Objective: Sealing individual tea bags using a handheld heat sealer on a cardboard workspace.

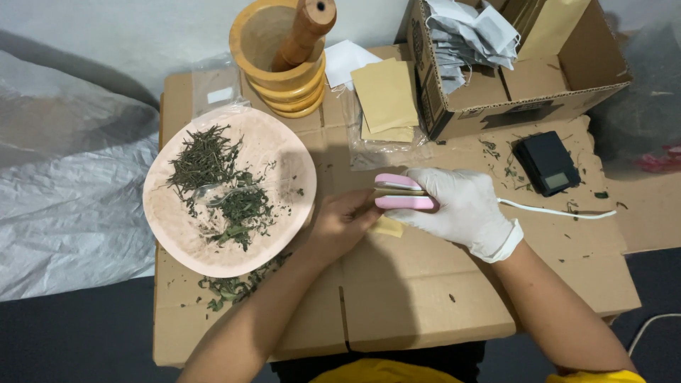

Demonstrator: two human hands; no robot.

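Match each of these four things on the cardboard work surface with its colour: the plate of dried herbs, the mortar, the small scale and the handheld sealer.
Things:
1. plate
2. mortar
3. small scale
4. handheld sealer, held in the gloved right hand

Colours:
A. black
B. pink and white
C. pale peach
D. yellow wood

Pairs: 1-C, 2-D, 3-A, 4-B

Pale wall [142,28], dark floor [71,340], grey plastic sheet [64,198]

We can't see most of the small yellowish packet [388,227], it's tucked under both hands. The cardboard box [539,78] gets chopped off by the top edge, and the scale [546,163] display is too tiny to make out.
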